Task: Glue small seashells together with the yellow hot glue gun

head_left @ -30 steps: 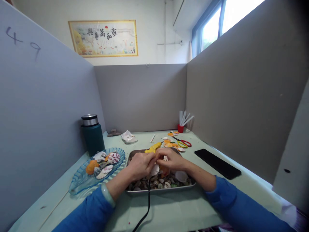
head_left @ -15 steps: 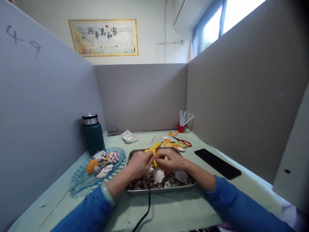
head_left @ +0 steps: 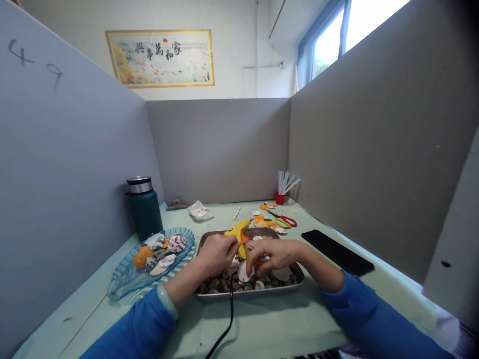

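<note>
A metal tray (head_left: 258,293) full of shells and small stones stands in front of me. On it lies a yellow glue gun (head_left: 239,233), its black cord (head_left: 231,311) running toward me. My left hand (head_left: 219,254) is closed at the tray's left side, beside the glue gun; what its pinched fingers hold is too small to make out. Over the tray's right part, my right hand (head_left: 271,257) has its fingers apart and curved down, the tips at a white shell (head_left: 245,272). I see nothing held in it.
At the left are a blue dish (head_left: 123,279) of shells and a dark green bottle (head_left: 145,214). Scissors (head_left: 284,221), orange and white pieces (head_left: 263,222) and a red cup (head_left: 280,199) of white sticks stand behind. A black slab (head_left: 337,252) lies right.
My right hand has moved away from my left hand, toward me and slightly right, and its fingers have opened over the white shell. The left hand has stayed in place.
</note>
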`<state>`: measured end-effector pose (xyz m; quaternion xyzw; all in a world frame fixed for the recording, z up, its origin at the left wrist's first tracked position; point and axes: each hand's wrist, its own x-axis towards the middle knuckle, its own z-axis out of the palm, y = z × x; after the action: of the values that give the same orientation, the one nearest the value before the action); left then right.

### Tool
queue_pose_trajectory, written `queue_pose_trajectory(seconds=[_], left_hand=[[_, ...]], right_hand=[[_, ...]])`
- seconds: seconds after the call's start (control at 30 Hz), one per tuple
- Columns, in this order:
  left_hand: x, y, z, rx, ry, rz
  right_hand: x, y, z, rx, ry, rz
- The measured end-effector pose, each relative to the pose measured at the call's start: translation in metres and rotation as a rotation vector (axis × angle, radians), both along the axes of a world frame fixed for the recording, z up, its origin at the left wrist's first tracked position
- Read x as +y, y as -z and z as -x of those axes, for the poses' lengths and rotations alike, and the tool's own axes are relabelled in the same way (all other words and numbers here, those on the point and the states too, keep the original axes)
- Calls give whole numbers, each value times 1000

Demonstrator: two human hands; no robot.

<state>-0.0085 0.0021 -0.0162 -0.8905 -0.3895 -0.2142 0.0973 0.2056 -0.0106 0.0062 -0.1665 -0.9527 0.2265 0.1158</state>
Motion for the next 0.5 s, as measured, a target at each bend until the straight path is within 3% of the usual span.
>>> queue_pose_trajectory(seconds=[0.2, 0.3, 0.5], left_hand=[[1, 0, 0, -40, 9, 38], [1, -1, 0, -112, 24, 93], [-2, -9, 0, -363, 97, 308]], right_hand=[[3, 9, 7, 67, 76, 37], [2, 10, 11, 208, 137, 93], [6, 12, 16, 523, 409, 334]])
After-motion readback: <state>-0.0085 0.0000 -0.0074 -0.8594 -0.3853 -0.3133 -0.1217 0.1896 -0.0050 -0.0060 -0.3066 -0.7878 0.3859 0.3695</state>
